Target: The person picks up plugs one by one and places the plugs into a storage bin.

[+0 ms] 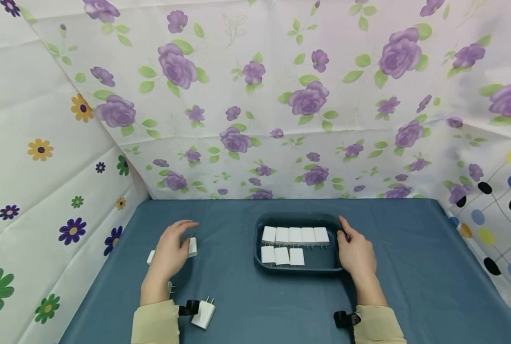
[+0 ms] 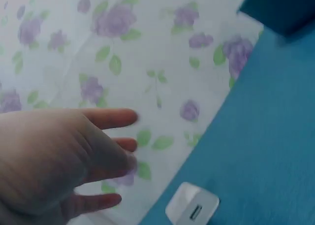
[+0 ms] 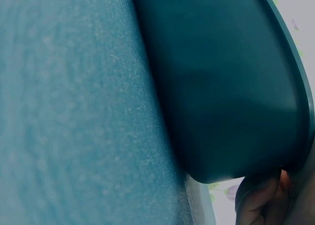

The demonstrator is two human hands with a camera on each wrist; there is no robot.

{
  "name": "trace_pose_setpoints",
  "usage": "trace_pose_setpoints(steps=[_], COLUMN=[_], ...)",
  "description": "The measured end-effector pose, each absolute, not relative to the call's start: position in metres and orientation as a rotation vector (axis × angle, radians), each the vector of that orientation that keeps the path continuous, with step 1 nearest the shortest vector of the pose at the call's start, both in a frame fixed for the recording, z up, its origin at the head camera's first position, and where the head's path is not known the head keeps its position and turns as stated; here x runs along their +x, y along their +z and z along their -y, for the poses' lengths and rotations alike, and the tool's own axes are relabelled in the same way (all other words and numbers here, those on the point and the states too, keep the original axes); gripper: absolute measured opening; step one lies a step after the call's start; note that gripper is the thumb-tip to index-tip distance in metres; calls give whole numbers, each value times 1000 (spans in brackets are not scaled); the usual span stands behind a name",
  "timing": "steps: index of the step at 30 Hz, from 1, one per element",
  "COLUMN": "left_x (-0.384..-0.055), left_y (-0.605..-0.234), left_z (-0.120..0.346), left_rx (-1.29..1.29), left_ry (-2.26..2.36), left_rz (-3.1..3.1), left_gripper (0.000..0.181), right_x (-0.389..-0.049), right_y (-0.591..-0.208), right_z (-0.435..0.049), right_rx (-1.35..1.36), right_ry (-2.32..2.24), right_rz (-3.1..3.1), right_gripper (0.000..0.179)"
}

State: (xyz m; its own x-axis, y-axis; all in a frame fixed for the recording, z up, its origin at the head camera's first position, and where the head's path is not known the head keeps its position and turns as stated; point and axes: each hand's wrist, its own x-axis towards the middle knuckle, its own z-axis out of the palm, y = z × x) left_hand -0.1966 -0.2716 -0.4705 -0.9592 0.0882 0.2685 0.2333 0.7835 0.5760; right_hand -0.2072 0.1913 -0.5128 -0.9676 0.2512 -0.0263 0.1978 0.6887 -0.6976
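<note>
My left hand (image 1: 172,251) hovers over the left part of the table with fingers spread and nothing between them. Beside its thumb lies a white USB charger (image 1: 193,247); in the left wrist view this charger (image 2: 193,204) shows its port, apart from the fingertips. My right hand (image 1: 357,252) grips the right end of a dark blue tray (image 1: 298,270), thumb and forefinger at the rim. In the right wrist view curled fingers (image 3: 261,198) meet the tray's end wall. White chargers (image 1: 295,236) lie in the tray in two rows, several behind and three in front.
Another charger (image 1: 204,314) lies near the left cuff, prongs pointing away. One more charger (image 1: 151,257) peeks out left of the left hand, and another (image 1: 170,286) is mostly hidden by the wrist. Flowered cloth (image 1: 255,119) rises behind the blue table (image 1: 238,306).
</note>
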Motion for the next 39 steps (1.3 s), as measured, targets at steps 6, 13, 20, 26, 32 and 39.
trace_pose_setpoints(steps=[6,13,20,26,32,39], left_x=[-199,-197,-197,-198,-196,-196], left_y=[-483,-492,-494,-494,-494,-495], left_z=[284,289,289,288,288,286], left_rx=[-251,-245,-231,-173,-128,-84], left_ry=[-882,-885,-893,-894,-882,-848], left_rz=[2927,3025,3028,3064,3050,3029], left_gripper=[65,58,53,67,50,32], right_x=[-208,-208,-208,-208,-208,-208], right_y=[-515,-516,-515,-516,-516,-515], right_z=[-192,-192,-192,-192,-192,-192], right_rx=[-390,-392,-386,-388,-390,-383], right_ry=[1153,1170,1176,1178,1180,1180], right_rz=[2830,2832,2826,2823,2821,2820], right_gripper=[54,55,54,54,54,54])
